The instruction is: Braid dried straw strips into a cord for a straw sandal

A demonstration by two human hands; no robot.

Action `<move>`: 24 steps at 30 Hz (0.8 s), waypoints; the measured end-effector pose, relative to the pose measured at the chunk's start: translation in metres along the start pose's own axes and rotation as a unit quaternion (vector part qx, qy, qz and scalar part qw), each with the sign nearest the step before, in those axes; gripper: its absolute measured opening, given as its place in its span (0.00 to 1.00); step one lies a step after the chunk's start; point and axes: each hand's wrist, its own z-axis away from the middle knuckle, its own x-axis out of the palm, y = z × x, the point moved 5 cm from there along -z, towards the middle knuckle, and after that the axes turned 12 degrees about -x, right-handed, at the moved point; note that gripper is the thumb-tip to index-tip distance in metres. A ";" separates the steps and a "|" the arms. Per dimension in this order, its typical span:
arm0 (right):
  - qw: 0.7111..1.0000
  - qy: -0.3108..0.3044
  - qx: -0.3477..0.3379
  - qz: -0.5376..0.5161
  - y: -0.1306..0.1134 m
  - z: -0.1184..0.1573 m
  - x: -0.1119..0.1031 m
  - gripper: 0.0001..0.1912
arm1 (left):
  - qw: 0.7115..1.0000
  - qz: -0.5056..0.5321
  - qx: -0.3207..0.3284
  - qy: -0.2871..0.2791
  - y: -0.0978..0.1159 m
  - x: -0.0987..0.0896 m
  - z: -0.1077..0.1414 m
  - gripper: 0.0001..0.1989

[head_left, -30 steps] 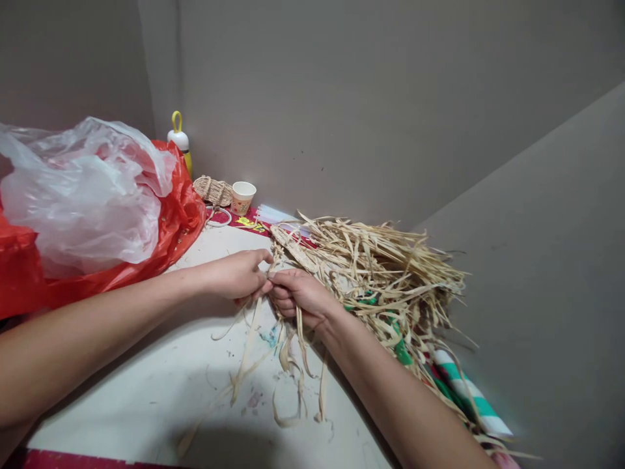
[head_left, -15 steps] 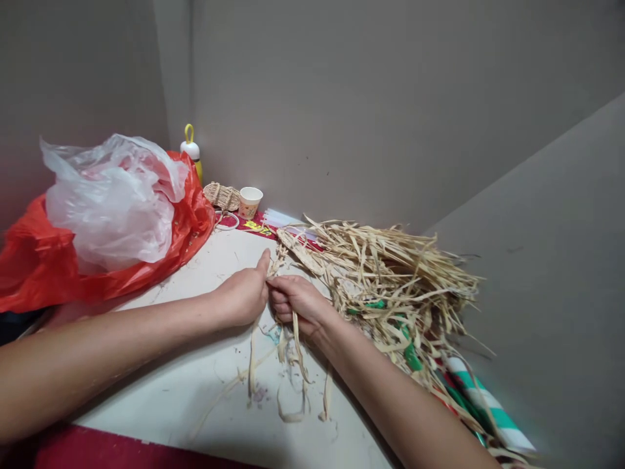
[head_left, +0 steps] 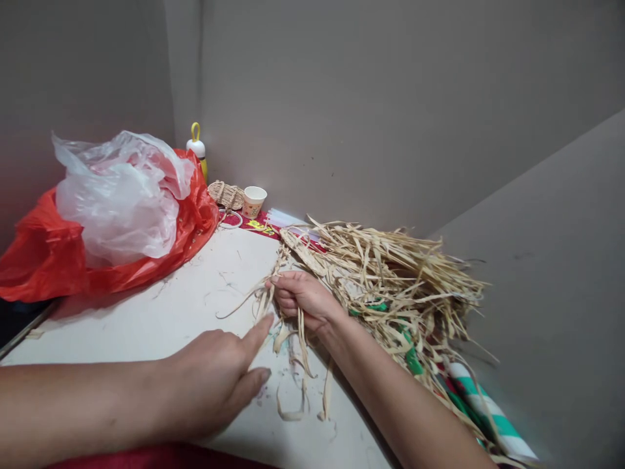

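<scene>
Near the middle of the white board [head_left: 205,293], my right hand [head_left: 305,298] is closed in a pinch on a braid [head_left: 282,256] of pale dried plant strips, like straw or husk. The braid runs away from me beyond the fingers. Loose strip ends [head_left: 265,298] fan out to the left of the pinch, and others hang below the hand. Closer to me, my left hand [head_left: 212,378] is apart from the braid, index finger and thumb spread with nothing seen between them. Its other fingers are mostly hidden.
A large heap of dried strips [head_left: 390,260] lies to the right, beside a green-and-white striped roll [head_left: 493,410]. A red plastic bag [head_left: 43,254] with a clear bag [head_left: 122,202] sits left. At the back are a paper cup [head_left: 254,203], woven sole-shaped piece [head_left: 226,195] and bottle [head_left: 196,148].
My left hand has come away from the braid, moving down and toward me, and its thumb and index finger have spread. My right hand stays pinched in nearly the same spot.
</scene>
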 end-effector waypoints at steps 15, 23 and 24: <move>0.996 -0.076 0.044 0.031 -0.007 0.000 -0.007 0.13 | 0.888 0.427 -0.121 -0.119 -0.014 0.000 -0.118 0.10; 0.983 -0.063 0.010 0.172 -0.012 0.001 -0.012 0.14 | 0.970 0.239 -0.041 -0.026 -0.013 -0.014 -0.117 0.13; 0.978 -0.063 0.003 0.199 -0.013 0.001 -0.012 0.14 | 0.974 0.222 -0.037 -0.030 -0.013 -0.013 -0.119 0.13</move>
